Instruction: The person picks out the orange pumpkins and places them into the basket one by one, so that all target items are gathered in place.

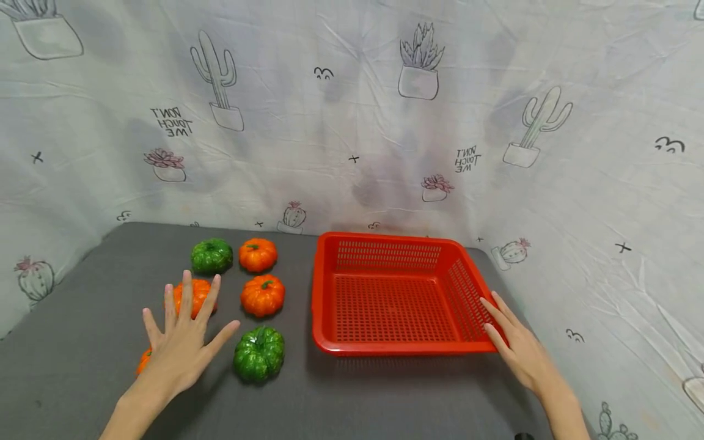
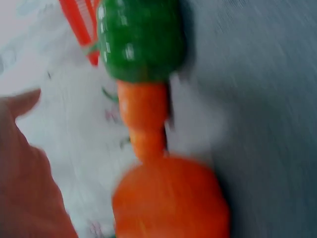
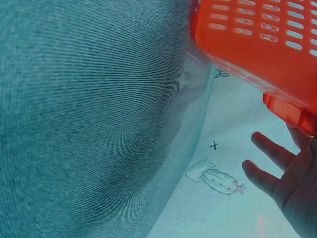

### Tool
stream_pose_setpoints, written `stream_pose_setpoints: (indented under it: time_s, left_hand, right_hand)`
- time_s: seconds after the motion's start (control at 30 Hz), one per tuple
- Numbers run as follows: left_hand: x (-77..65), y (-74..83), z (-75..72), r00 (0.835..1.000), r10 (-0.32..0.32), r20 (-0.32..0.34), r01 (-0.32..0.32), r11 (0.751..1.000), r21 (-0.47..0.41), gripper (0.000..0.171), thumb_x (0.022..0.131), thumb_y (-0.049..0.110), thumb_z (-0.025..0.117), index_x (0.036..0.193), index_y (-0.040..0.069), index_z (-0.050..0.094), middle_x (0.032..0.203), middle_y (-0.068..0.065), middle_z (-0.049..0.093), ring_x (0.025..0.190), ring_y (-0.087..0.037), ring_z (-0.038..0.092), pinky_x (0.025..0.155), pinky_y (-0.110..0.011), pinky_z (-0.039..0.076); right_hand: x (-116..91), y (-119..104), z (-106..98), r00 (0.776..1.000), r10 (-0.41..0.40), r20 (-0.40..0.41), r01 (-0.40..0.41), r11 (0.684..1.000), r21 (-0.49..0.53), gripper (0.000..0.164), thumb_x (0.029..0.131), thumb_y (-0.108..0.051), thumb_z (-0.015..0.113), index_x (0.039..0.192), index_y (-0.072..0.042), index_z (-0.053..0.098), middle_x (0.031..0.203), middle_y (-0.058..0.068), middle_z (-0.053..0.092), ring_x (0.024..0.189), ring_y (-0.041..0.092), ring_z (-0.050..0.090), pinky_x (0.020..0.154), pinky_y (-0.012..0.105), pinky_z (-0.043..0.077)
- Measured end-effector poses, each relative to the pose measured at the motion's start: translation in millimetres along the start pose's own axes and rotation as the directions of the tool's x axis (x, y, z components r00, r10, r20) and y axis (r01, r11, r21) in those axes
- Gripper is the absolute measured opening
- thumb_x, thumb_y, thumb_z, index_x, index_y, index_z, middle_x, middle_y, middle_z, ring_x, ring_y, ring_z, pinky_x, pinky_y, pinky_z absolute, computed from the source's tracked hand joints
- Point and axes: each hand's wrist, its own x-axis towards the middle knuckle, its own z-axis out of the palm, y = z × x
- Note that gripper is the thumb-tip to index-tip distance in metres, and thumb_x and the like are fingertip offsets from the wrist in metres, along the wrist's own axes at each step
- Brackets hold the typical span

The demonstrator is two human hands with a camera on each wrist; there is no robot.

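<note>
My left hand (image 1: pixel 181 348) hovers palm down with fingers spread over the left side of the table, holding nothing. Beneath its fingers is an orange pumpkin (image 1: pixel 199 297), partly covered; another orange pumpkin (image 1: pixel 143 361) peeks out beside the wrist. Right of that hand sits a green pumpkin (image 1: pixel 259 354). Farther back are two orange pumpkins (image 1: pixel 263 295) and a second green pumpkin (image 1: pixel 211 256). My right hand (image 1: pixel 519 348) is at the right rim of a red plastic basket (image 1: pixel 407 349), fingers loosely extended across the edge. In the right wrist view, fingertips lie right by the basket's handle (image 3: pixel 287 110).
The basket, with slotted walls and a perforated floor, holds nothing inside. A grey cloth (image 1: pixel 352 403) covers the table. White fabric (image 1: pixel 341 122) printed with cacti hangs behind and along the sides. A small black object (image 1: pixel 524 436) shows at the bottom edge near the right forearm.
</note>
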Motion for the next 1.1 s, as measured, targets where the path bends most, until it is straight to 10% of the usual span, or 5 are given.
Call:
stream_pose_setpoints:
  time_s: [0.53, 0.63, 0.77, 0.93, 1.1]
  left_hand:
    - [-21.4, -72.9, -40.3, 0.98, 0.199, 0.012, -0.179, 0.905, -0.387, 0.089, 0.082, 0.01, 0.075, 0.154, 0.024, 0.024, 0.159, 0.006, 0.015, 0.141, 0.006, 0.0, 0.094, -0.079, 0.001]
    - [-24.1, -84.4, -39.6, 0.977, 0.214, 0.017, -0.188, 0.89, -0.415, 0.088, 0.081, 0.004, 0.075, 0.153, 0.018, 0.027, 0.159, 0.003, 0.02, 0.14, 0.007, 0.006, 0.116, -0.047, 0.006]
    - [-25.8, -103.5, -36.4, 0.959, 0.279, 0.037, -0.218, 0.819, -0.531, 0.079, 0.083, -0.009, 0.067, 0.151, 0.005, 0.028, 0.157, -0.003, 0.026, 0.138, 0.008, 0.018, 0.099, -0.002, 0.02]
    - [-25.3, -122.7, -31.5, 0.935, 0.345, 0.08, -0.191, 0.681, -0.707, 0.069, 0.086, -0.02, 0.053, 0.148, -0.006, 0.026, 0.155, -0.006, 0.03, 0.136, 0.005, 0.028, 0.099, -0.007, 0.03]
    - [-24.4, -133.5, -26.6, 0.928, 0.355, 0.114, -0.142, 0.621, -0.771, 0.067, 0.087, -0.021, 0.051, 0.148, -0.006, 0.026, 0.153, 0.002, 0.035, 0.133, 0.005, 0.033, 0.097, -0.008, 0.033]
  right_hand:
    - [0, 2, 3, 0.997, -0.036, -0.068, 0.038, 0.999, 0.028, 0.039, 0.099, -0.024, 0.051, 0.137, -0.013, 0.053, 0.156, 0.009, 0.026, 0.126, 0.044, 0.042, 0.089, 0.064, 0.036]
    - [0, 2, 3, 0.997, -0.034, -0.069, 0.036, 0.999, 0.029, 0.039, 0.1, -0.024, 0.051, 0.137, -0.012, 0.052, 0.156, 0.01, 0.026, 0.126, 0.045, 0.041, 0.089, 0.064, 0.035]
    - [0, 1, 4, 0.998, -0.028, -0.055, 0.03, 0.999, 0.038, 0.04, 0.1, -0.026, 0.05, 0.137, -0.012, 0.052, 0.156, 0.009, 0.024, 0.127, 0.045, 0.041, 0.089, 0.065, 0.035]
    - [0, 1, 4, 0.999, -0.021, -0.046, 0.024, 0.999, 0.048, 0.04, 0.1, -0.027, 0.049, 0.137, -0.013, 0.052, 0.157, 0.008, 0.024, 0.127, 0.043, 0.041, 0.088, 0.065, 0.036]
    - [-1, 0, 4, 0.999, -0.014, -0.044, 0.016, 0.999, 0.039, 0.041, 0.1, -0.027, 0.049, 0.139, -0.014, 0.051, 0.157, 0.007, 0.023, 0.127, 0.043, 0.041, 0.087, 0.066, 0.036]
